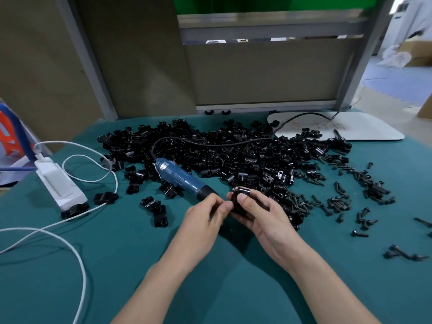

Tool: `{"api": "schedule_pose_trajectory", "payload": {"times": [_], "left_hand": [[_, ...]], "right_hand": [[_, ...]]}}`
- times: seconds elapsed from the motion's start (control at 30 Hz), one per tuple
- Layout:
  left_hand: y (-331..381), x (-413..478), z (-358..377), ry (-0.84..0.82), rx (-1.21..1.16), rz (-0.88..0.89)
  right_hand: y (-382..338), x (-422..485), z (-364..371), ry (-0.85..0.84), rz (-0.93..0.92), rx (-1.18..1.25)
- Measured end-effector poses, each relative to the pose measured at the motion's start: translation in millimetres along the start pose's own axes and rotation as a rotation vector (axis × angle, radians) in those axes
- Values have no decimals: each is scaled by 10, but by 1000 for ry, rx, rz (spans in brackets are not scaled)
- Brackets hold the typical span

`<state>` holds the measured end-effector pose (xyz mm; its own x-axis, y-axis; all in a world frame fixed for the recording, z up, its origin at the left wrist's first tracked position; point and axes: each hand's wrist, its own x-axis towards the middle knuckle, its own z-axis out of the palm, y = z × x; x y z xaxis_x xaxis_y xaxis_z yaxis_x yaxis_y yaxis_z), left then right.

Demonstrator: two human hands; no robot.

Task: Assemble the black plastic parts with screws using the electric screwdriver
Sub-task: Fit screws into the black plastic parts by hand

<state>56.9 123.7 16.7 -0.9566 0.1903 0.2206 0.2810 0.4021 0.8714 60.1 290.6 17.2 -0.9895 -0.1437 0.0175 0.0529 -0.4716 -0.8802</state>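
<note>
**Part held up mid-surface, driver lying idle beside it**

The black plastic part (240,197) is above the middle of the green surface (117,265), lifted clear of it and gripped by the right hand (261,218), thumb pressed across its near face, probably to steady it for fitting; the left hand (203,220) has its fingers (219,208) drawn together at the part's left side, though whether they pinch a screw or the part itself I cannot tell. The electric screwdriver (180,178) lies on the surface just beyond the left hand, nose toward the hands, likely so it comes up quickly; its black cord (210,143) trails over the pile of black parts (233,155) toward the far edge. Loose screws (339,202) scatter toward the right edge, within the right hand's reach. A white power strip (58,185) and white cable (79,258) sit by the left edge; a white board (350,132) lies at the far right corner. Stray parts crowd the driver.
</note>
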Motion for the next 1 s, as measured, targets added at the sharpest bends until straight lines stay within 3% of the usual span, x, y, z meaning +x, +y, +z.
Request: {"api": "schedule_pose_trajectory", "payload": {"times": [0.27,0.37,0.7,1.0], "left_hand": [[76,-5,16,19,-64,61],[77,6,-2,26,-161,2],[6,17,-58,-42,-97,-87],[28,-9,-33,-76,-137,-24]], "right_hand": [[3,3,8,28,0,37],[4,10,14,54,-1,64],[-10,-21,-10,0,0,30],[-28,-34,4,27,-5,-1]]}}
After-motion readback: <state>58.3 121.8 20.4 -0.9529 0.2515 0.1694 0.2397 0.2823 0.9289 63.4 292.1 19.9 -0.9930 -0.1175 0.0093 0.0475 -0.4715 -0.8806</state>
